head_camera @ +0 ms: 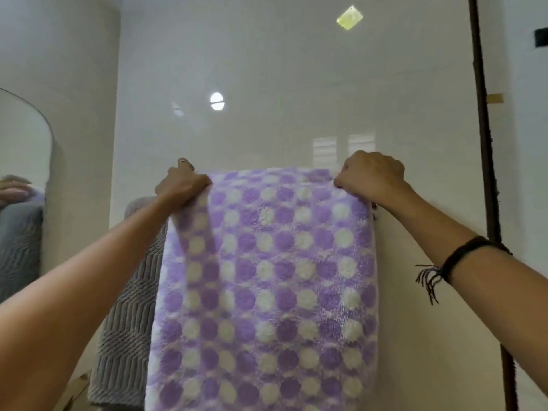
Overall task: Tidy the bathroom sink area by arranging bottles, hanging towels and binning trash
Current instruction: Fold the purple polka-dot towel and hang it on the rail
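Purple towel [267, 286]: hangs flat against the white wall [267, 69], dotted purple and white, top edge at centre, cloth running down to 6 o'clock.
My left hand [182, 185]: fingers curled, pinching the towel's top corner at 10 o'clock of the cloth.
My right hand [370, 176]: fist curled, gripping the top corner at 2 o'clock.
Grey towel [130, 307]: hangs just beside the purple one, at 8 o'clock, partly behind it.
Mirror [20, 161]: far 9 o'clock.
Wristband [462, 256]: dark, on my right wrist.

Soft, even light; lamp glare [217, 101] on glossy wall [267, 69]; motion blur on towel [267, 292]; edges bowed.
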Available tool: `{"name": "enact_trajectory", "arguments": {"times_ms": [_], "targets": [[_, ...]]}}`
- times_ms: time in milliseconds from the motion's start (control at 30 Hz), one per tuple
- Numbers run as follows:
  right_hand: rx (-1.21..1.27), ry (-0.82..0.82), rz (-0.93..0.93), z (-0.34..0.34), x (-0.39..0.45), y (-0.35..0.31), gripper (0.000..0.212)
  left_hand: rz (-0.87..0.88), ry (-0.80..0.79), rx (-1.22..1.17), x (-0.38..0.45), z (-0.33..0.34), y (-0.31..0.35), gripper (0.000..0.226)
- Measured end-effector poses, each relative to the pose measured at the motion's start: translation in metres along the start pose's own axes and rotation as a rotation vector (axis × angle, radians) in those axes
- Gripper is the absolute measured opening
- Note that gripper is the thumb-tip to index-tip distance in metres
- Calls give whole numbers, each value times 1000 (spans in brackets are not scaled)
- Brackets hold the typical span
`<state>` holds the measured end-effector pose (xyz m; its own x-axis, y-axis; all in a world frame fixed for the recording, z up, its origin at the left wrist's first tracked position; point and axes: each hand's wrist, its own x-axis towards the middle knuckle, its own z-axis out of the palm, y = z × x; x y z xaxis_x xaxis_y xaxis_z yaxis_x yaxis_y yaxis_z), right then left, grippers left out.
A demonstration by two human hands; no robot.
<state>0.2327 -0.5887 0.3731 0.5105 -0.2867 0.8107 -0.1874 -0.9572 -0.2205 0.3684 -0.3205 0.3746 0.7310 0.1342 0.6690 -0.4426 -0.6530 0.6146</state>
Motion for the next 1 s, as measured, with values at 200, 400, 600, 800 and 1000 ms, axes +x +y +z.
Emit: {"name": "enact_trajectory", "arguments": {"times_ms": [200, 400, 600, 800, 1000], "targets": [[-104, -1, -304, 13, 7, -31, 46, 402, -104, 271, -2, 20, 30, 33], [-31, -501, -244, 30, 4, -34, 59, 240, -460, 434, -2, 25, 33, 63], [56, -712, -318, 20, 7, -35, 51, 48, -528, 247, 12, 35, 39, 42], [-13, -205, -259, 45, 2, -32, 48, 234, 30, -91, -10, 40, 15, 29], [15, 224, -323, 51, -38, -25, 41, 497, 288, -4, -61, 47, -26, 35]]}}
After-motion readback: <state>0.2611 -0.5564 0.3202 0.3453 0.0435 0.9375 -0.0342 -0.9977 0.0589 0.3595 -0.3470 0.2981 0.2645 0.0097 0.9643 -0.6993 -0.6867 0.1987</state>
